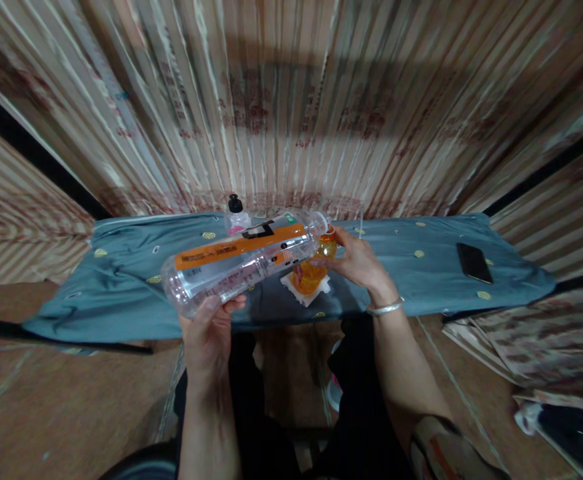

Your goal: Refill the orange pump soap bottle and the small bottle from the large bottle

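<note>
My left hand [210, 321] is closed round the base end of a large clear plastic bottle [239, 257] with an orange and silver label. The bottle lies tilted in the air, its neck up to the right. Close to that neck, my right hand [359, 261] grips the upper part of a smaller bottle [312, 272] of orange liquid. The large bottle's neck overlaps the smaller bottle's top, so I cannot tell whether they touch. Below the smaller bottle lies a crumpled white tissue [305, 295].
A small clear bottle with a black cap [235, 205] stands behind the large bottle. A dark phone [474, 262] lies at the right of the blue-green tablecloth [406, 287]. Striped curtains [291, 120] hang behind, and black poles [36, 153] flank the table.
</note>
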{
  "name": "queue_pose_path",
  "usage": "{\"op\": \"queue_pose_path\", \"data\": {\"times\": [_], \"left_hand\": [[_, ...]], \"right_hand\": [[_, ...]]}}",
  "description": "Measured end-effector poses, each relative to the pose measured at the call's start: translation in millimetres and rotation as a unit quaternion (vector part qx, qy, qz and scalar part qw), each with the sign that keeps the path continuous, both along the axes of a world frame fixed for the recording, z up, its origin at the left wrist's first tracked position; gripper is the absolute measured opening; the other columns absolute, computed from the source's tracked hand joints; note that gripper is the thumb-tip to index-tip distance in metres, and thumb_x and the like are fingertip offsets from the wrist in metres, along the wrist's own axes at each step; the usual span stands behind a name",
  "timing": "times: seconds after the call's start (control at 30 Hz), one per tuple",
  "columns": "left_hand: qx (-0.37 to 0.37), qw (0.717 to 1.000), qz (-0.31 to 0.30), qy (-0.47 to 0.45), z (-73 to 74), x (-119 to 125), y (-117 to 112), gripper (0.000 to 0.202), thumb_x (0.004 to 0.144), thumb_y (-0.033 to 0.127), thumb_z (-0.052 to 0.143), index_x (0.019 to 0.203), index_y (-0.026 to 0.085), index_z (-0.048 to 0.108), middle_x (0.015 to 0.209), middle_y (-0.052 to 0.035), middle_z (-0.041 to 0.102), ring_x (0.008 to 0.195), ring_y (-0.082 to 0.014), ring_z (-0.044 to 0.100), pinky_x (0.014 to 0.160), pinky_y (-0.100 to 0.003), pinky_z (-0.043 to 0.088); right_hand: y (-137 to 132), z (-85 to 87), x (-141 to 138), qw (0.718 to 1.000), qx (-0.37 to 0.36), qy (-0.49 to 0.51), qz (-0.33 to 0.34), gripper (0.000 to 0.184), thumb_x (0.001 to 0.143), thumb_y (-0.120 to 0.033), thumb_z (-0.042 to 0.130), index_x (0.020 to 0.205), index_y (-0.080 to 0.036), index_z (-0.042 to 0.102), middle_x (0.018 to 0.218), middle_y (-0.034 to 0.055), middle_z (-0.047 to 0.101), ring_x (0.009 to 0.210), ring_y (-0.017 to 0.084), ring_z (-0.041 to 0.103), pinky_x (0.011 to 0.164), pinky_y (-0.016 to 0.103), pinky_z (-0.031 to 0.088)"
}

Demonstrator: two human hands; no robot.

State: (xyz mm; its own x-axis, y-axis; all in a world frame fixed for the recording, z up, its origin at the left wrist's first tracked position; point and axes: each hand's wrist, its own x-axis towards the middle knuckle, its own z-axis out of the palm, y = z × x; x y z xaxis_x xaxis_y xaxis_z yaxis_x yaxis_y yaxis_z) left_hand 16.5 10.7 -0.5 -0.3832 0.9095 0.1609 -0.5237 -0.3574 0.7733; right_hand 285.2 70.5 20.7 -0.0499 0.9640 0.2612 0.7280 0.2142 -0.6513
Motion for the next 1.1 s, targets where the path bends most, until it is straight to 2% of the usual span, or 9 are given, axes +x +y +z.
{"op": "queue_pose_path", "data": {"times": [0.23,0.57,0.77,0.93,1.1], "left_hand": [[-0.003,1.000,0.003,0.018,-0.4,-2.1,0.5,0.040,0.058,0.040,0.098,0.084,0.019,0.075,0.076,-0.0003,0.079,0.055,-0.0138,0.072,0.051,-0.020,0.062],[0.009,1.000,0.006,0.022,2.4,-3.3,-2.7,0.043,0.060,0.035,0.098,0.093,0.017,0.076,0.076,-0.0018,0.078,0.054,-0.0148,0.072,0.051,-0.021,0.063],[0.010,0.999,0.007,0.035,4.3,-2.8,-2.2,0.041,0.060,0.037,0.098,0.090,0.019,0.076,0.077,-0.0004,0.078,0.056,-0.0145,0.072,0.052,-0.022,0.064],[0.007,0.999,0.014,0.029,10.4,-1.2,-4.0,0.043,0.055,0.036,0.101,0.086,0.019,0.075,0.074,0.0017,0.078,0.053,-0.0142,0.072,0.050,-0.021,0.063],[0.004,0.999,0.014,0.040,11.8,-0.4,-5.7,0.042,0.059,0.036,0.098,0.089,0.020,0.074,0.074,0.0013,0.077,0.054,-0.0144,0.072,0.051,-0.022,0.063]], "right_hand": [[0.7,-0.3,0.3,1.000,-0.006,0.010,0.004,0.069,0.078,-0.046,0.090,0.138,-0.022,0.066,0.128,0.0115,0.080,0.122,0.038,0.074,0.104,0.052,0.058],[-0.5,-0.9,-2.7,1.000,0.006,0.010,-0.001,0.069,0.078,-0.046,0.091,0.138,-0.024,0.066,0.126,0.0106,0.081,0.120,0.037,0.075,0.100,0.049,0.060],[0.3,-1.4,-2.0,1.000,0.013,0.005,0.006,0.067,0.079,-0.044,0.091,0.138,-0.024,0.066,0.127,0.0098,0.081,0.120,0.036,0.075,0.100,0.047,0.060],[0.8,-1.6,-1.7,1.000,0.007,-0.010,0.004,0.068,0.079,-0.040,0.090,0.139,-0.022,0.065,0.126,0.0108,0.081,0.119,0.037,0.075,0.098,0.047,0.060],[1.0,-3.3,-0.8,1.000,0.009,-0.015,0.000,0.067,0.078,-0.039,0.090,0.139,-0.025,0.065,0.125,0.0095,0.081,0.119,0.037,0.075,0.098,0.047,0.060]]}}
